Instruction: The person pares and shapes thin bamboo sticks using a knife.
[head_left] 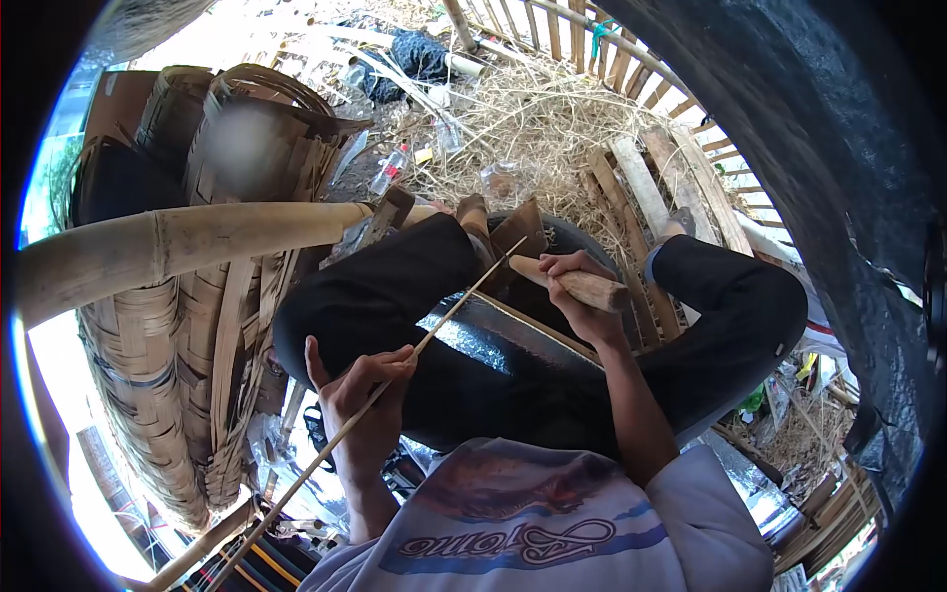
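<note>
"Two pieces are held; where are they found?"

"A long, thin, tan bamboo strip [444,323] is angled across the centre, its upper end towards 1 o'clock, its lower end between 7 and 8. A thick, tapered, pale wooden piece [599,293] is held at 3, its narrow end close to the strip; whether the two touch cannot be told."

"And the fingers?"

"By the left hand [365,390], near 8 o'clock, the strip is pinched, with one finger raised clear. By the right hand [575,302], at 3, the wooden piece is gripped, fingers wrapped over it."

"What is seen around them?"

"Folded legs in black trousers [730,296] are spread from 9 to 3, and a pale printed shirt [533,533] is seen near 6."

"Further out?"

"Just past 9, brown woven bamboo baskets [133,345] are crossed by a thick, yellowish bamboo pole [187,242]. A clear plastic bottle with a red label [389,172] is seen at 11; dry yellow straw [552,109] is strewn at 1, bordered by a slatted bamboo fence [646,61]."
</note>
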`<state>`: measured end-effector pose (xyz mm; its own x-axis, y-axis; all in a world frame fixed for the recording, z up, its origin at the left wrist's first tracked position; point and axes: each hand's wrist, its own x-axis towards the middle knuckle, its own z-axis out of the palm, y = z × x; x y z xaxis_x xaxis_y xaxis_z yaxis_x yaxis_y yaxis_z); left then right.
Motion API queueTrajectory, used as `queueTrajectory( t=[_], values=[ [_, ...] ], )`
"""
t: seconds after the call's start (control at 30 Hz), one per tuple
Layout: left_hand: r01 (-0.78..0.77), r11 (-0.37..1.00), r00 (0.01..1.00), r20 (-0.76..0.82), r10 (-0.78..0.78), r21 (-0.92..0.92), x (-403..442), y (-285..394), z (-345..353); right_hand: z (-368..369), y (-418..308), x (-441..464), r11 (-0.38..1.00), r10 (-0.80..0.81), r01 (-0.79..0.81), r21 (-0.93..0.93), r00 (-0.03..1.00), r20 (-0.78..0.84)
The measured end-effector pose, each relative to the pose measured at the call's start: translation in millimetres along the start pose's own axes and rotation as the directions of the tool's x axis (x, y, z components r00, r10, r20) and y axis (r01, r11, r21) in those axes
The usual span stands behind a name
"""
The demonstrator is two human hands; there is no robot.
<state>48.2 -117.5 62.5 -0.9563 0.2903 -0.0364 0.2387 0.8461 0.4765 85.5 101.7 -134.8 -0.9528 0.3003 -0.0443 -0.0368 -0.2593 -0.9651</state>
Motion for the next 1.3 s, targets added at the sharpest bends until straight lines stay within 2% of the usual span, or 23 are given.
queueTrajectory(
  t=[0.03, 0.1, 0.17, 0.27, 0.3, 0.33, 0.4, 0.47, 0.53, 0.6, 0.67, 0.73, 0.87, 0.97, 1.0, 1.07, 1.2, 1.27, 1.3],
  values=[
    [-0.005, 1.000, 1.000, 0.001, 0.005, 0.008, 1, 0, 0, 0, -3, -2, 0.999, -0.033, 0.034, -0.043, 0.999, 0.014],
    [-0.013, 1.000, 1.000, 0.004, 0.013, 0.018, 0, -2, 1, -2, 15, -4, 0.998, -0.002, 0.003, -0.063, 1.000, 0.006],
    [-0.025, 1.000, 1.000, 0.003, 0.025, 0.012, 0, -1, 1, -2, 27, -1, 0.993, 0.009, -0.018, -0.115, 0.997, -0.073],
    [-0.041, 0.999, 0.999, -0.007, 0.041, 0.013, 1, 1, 1, -6, 29, 7, 0.990, 0.055, -0.068, -0.120, 0.993, -0.109],
    [-0.041, 0.999, 0.999, -0.006, 0.041, 0.018, 1, 0, 1, -9, 26, 5, 0.998, 0.016, -0.021, -0.063, 0.997, -0.078],
    [-0.038, 0.999, 0.999, -0.004, 0.038, 0.022, 1, 0, 0, -10, 20, 4, 0.998, 0.019, -0.024, -0.060, 0.997, -0.076],
    [-0.039, 0.998, 0.999, 0.001, 0.039, 0.039, 1, -1, 1, -11, 13, -1, 0.995, -0.029, 0.033, -0.096, 0.999, 0.043],
    [-0.042, 0.998, 0.999, 0.009, 0.041, 0.045, -1, -2, 1, -9, 31, -1, 0.998, -0.004, 0.005, -0.058, 1.000, 0.013],
    [-0.056, 0.997, 0.998, 0.001, 0.056, 0.049, 0, -1, 2, -8, 50, 7, 0.987, -0.021, 0.006, -0.159, 0.995, -0.094],
    [-0.053, 0.998, 0.999, 0.006, 0.053, 0.024, 1, 0, 1, -15, 58, 11, 0.991, -0.007, -0.009, -0.136, 0.994, -0.113],
    [-0.051, 0.998, 0.999, 0.005, 0.051, 0.024, 1, -1, 0, -15, 34, 14, 0.997, 0.025, -0.028, -0.070, 0.999, -0.040],
    [-0.047, 0.999, 0.999, 0.016, 0.047, 0.017, 1, -2, 0, -11, 30, 11, 0.994, 0.017, -0.018, -0.109, 1.000, -0.009],
    [-0.064, 0.998, 0.998, 0.002, 0.064, 0.022, 0, -1, 2, -14, 55, 14, 0.987, -0.013, -0.004, -0.161, 0.994, -0.104],
    [-0.073, 0.997, 0.997, -0.005, 0.074, 0.021, 0, -1, 2, -20, 52, 19, 0.985, 0.127, -0.138, -0.104, 0.986, -0.112],
    [-0.075, 0.997, 0.997, 0.000, 0.075, 0.019, 0, -2, 1, -19, 50, 18, 0.985, 0.127, -0.138, -0.100, 0.986, -0.110],
    [-0.077, 0.997, 0.997, -0.001, 0.077, 0.027, 1, -4, 2, -16, 35, 14, 0.996, 0.008, -0.012, -0.093, 0.999, -0.047],
    [-0.087, 0.996, 0.996, -0.011, 0.088, 0.025, -1, -3, 4, -22, 65, 19, 0.983, -0.008, -0.017, -0.185, 0.991, -0.135],
    [-0.083, 0.996, 0.996, -0.010, 0.083, 0.019, -1, -3, 3, -22, 56, 23, 0.988, 0.098, -0.113, -0.103, 0.985, -0.139],
    [-0.086, 0.996, 0.996, -0.009, 0.086, 0.022, 0, -2, 2, -21, 53, 22, 0.989, 0.098, -0.111, -0.098, 0.986, -0.136]
  ],
)
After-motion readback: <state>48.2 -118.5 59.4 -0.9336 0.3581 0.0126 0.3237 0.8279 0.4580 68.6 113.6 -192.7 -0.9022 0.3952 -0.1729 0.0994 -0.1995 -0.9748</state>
